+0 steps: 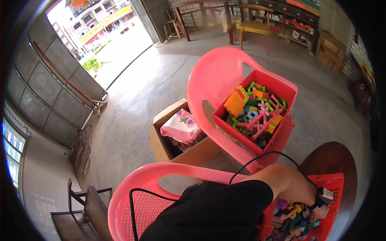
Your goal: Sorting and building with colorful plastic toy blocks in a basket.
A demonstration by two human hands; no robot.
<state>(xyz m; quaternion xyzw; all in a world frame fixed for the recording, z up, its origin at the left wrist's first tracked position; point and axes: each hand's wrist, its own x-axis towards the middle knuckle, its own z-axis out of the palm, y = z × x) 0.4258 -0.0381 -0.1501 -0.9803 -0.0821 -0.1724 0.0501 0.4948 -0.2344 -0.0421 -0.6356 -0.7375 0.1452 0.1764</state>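
My left hand (321,212) hangs over a red plastic basket (338,188) at the lower right. A black device with a white label (326,193) is strapped at its wrist. The hand is small and foreshortened, its fingers are mostly hidden, and whether it holds anything is unclear. Under and beside it in the basket lie many mixed toy building bricks (297,221), among them teal, pink and yellow ones. The basket rests on a dark brown round-edged wooden surface (334,156). My right hand is out of view.
A red box (238,139) of toy pieces sits on a pink plastic chair (208,72). Beside it, an open cardboard box (193,155) holds folded cloth (181,128). Another pink chair (141,186) surrounds my torso. A black cable (265,153) loops over my arm.
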